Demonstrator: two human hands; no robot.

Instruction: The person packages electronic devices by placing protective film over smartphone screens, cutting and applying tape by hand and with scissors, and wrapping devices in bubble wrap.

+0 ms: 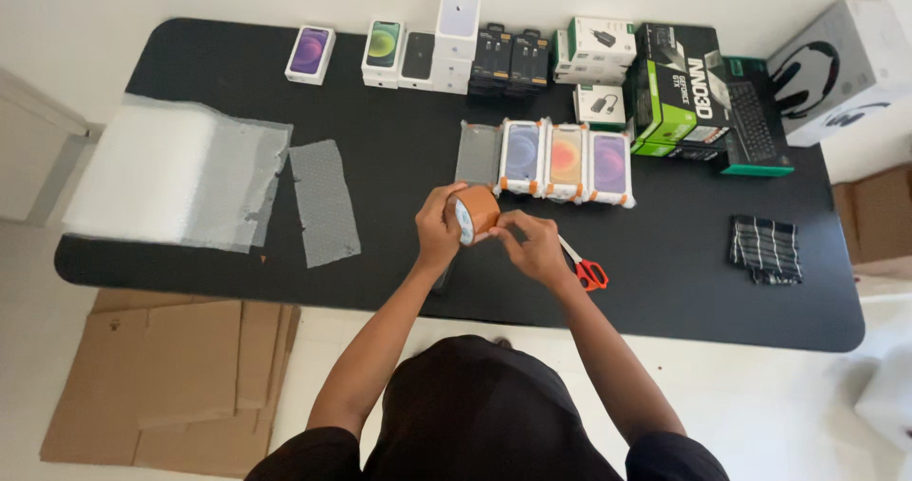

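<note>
My left hand (pixel 439 226) grips a roll of brown packing tape (pixel 478 209) above the near middle of the black table (pixel 665 272). My right hand (pixel 528 244) touches the roll's edge from the right, fingers pinched at the tape. Just beyond the hands lie three phone boxes wrapped in bubble wrap with orange tape at the corners (pixel 566 161), and a fourth bubble-wrapped flat piece (pixel 477 153) to their left. Red-handled scissors (pixel 587 270) lie on the table right of my right hand.
A big roll of bubble wrap (pixel 152 172) and a cut strip of it (pixel 325 201) lie at the left. Phone boxes and small accessory boxes (pixel 446 49) line the far edge; larger boxes (pixel 684 87) stand at the right. A striped cloth (pixel 766 248) lies right; cardboard (pixel 171 377) on the floor.
</note>
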